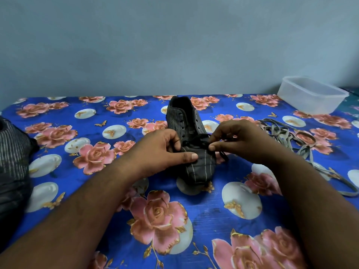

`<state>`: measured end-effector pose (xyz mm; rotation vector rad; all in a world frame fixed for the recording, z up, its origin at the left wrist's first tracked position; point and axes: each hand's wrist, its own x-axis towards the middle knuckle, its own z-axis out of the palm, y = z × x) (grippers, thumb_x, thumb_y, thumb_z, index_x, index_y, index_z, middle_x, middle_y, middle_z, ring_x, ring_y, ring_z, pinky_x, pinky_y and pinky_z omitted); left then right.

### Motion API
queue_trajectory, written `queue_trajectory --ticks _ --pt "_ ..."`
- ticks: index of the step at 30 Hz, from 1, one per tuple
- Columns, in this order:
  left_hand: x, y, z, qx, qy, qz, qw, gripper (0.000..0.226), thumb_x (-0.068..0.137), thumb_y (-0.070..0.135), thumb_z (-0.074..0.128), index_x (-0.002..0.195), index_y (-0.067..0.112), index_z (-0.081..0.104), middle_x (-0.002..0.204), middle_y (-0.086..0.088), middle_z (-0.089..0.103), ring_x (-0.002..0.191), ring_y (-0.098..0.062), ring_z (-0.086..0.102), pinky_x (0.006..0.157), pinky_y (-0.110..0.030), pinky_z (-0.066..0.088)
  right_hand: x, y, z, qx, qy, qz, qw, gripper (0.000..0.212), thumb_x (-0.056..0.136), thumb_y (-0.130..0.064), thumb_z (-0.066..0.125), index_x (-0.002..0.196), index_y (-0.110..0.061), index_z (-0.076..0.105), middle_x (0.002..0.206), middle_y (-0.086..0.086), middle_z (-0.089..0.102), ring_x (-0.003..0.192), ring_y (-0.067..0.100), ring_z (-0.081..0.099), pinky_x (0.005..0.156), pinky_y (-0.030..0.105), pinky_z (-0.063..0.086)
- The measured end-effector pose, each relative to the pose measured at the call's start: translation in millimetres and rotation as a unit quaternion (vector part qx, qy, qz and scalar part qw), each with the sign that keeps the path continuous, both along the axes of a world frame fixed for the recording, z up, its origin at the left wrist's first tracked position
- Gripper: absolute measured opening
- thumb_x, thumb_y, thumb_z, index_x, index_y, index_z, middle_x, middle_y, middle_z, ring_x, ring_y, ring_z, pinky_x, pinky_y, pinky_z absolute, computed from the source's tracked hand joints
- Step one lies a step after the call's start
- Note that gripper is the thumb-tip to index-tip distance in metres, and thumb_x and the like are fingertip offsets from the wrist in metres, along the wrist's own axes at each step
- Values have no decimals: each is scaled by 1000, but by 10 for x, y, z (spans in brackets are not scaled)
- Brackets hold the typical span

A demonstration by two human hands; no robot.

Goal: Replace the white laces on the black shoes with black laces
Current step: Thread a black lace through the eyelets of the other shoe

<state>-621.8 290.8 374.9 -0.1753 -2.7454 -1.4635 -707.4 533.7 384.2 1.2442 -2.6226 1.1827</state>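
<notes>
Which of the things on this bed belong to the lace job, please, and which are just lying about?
Job:
black shoe
black lace
removed pale laces
second shoe
left hand
right hand

Lying about:
plastic container
floral sheet

Left hand [161, 150] fingers curled, right hand [239, 140] pinching, forearms converging
</notes>
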Motion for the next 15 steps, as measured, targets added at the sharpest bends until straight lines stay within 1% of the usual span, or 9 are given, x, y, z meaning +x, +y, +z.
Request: queue_trajectory --ticks 2,4,5,7,8,10,11,13,15 --pt "1 -21 0 -15 3 7 1000 51 67 53 87 80 16 54 57 11 54 55 -10 46 57 -31 40 -11 12 -9 -11 -20 -12 1000 10 82 -36 76 81 -26 73 76 -5 71 69 5 60 67 16 45" --pt "4 -22 4 -25 3 10 1000 53 65 56 86 80 17 53 57 11 53 55 -10 45 58 -33 41 -26 21 -12 -46 -21 -47 998 9 89 -28 74 85 -21 71 73 -7 67 64 13 61 62 22 48" --pt "3 -22 0 -30 3 12 999 53 65 58 85 79 18 53 57 11 53 55 -10 45 58 -33 41 -30 24 -3 -74 -17 -70 995 9 92 -27 72 86 -20 70 72 -8 64 60 16 59 57 22 47" --pt "1 -19 -7 -36 0 15 999 54 65 59 85 79 19 52 57 13 52 55 -8 45 59 -32 41 -34 26 24 -136 8 -120 983 9 96 -24 69 89 -18 68 73 -4 59 53 10 48 49 16 39" --pt "-4 -19 -12 -39 -2 16 999 54 64 60 85 78 20 51 56 15 52 55 -8 44 59 -32 40 -35 23 36 -163 28 -145 976 9 97 -22 68 90 -15 68 74 0 58 53 6 43 50 14 36" --pt "-14 -26 -24 -41 -6 17 999 56 64 62 85 78 21 50 55 16 52 54 -7 44 59 -32 40 -47 15 38 -195 67 -188 960 13 97 -22 67 92 -11 67 78 1 61 59 3 45 56 14 37" --pt "-17 -32 -27 -40 -8 16 999 57 62 63 85 78 21 50 55 16 52 54 -7 44 59 -32 40 -55 8 26 -197 78 -201 956 14 97 -24 67 92 -11 67 78 -3 61 63 3 47 59 15 37" --pt "-19 -44 -33 -36 -9 13 999 61 58 68 84 78 21 50 56 15 53 54 -7 44 59 -33 40 -73 -5 -18 -183 84 -218 955 15 97 -28 67 91 -14 67 74 -11 57 59 3 47 58 15 37" --pt "-12 -46 -25 -35 -1 10 999 60 60 66 85 80 21 51 57 14 53 55 -8 44 58 -33 41 -98 -7 -62 -165 91 -234 954 14 97 -31 67 90 -19 67 74 -13 57 59 4 48 59 20 37"
